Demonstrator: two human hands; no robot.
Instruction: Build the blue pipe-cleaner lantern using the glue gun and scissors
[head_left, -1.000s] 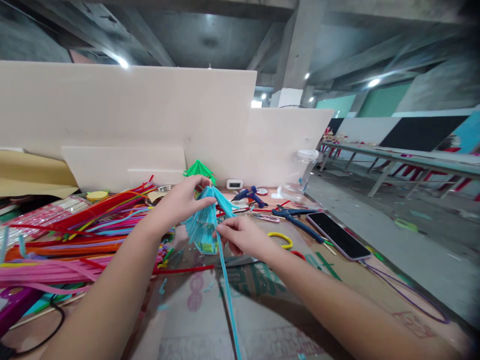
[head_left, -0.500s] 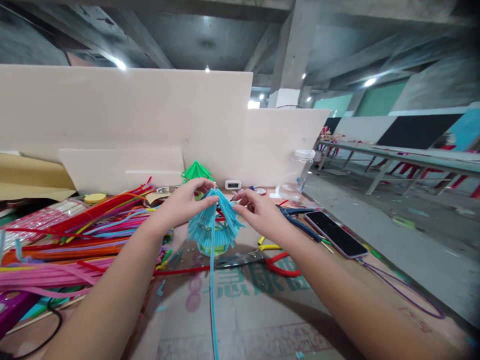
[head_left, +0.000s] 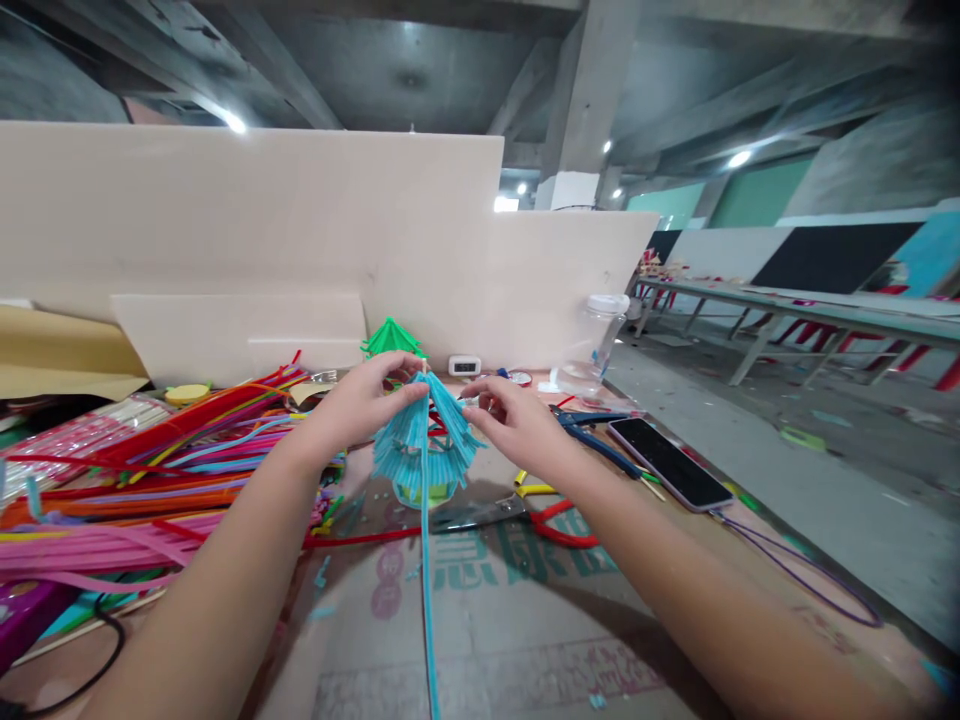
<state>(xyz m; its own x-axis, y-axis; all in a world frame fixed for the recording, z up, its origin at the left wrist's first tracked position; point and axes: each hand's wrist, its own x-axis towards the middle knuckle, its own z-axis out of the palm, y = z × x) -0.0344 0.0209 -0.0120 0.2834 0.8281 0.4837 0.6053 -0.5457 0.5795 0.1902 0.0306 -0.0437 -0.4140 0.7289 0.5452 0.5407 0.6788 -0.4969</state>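
A tiered, roof-shaped craft model made of blue pipe cleaners [head_left: 424,460] stands at the middle of the table. A long blue pipe cleaner [head_left: 426,590] runs from its peak down toward me. At the peak, my left hand [head_left: 379,395] pinches the model's top with thumb and fingers. On the other side, my right hand [head_left: 510,412] is closed at the model's right upper edge, fingertips pressed together; what they pinch is too small to make out. Behind my left hand stands a green roof-shaped model [head_left: 391,338], partly hidden.
Pipe cleaners in many colours [head_left: 135,480] cover the left side. Scissors with red handles [head_left: 562,525] lie before the model. Dark-handled pliers [head_left: 600,440], a phone [head_left: 667,463] and a plastic jar [head_left: 598,345] are to the right. A small digital clock [head_left: 464,366] sits behind.
Both hands stay at the model in nearly the same grip. The whole view has shifted slightly; little else differs.
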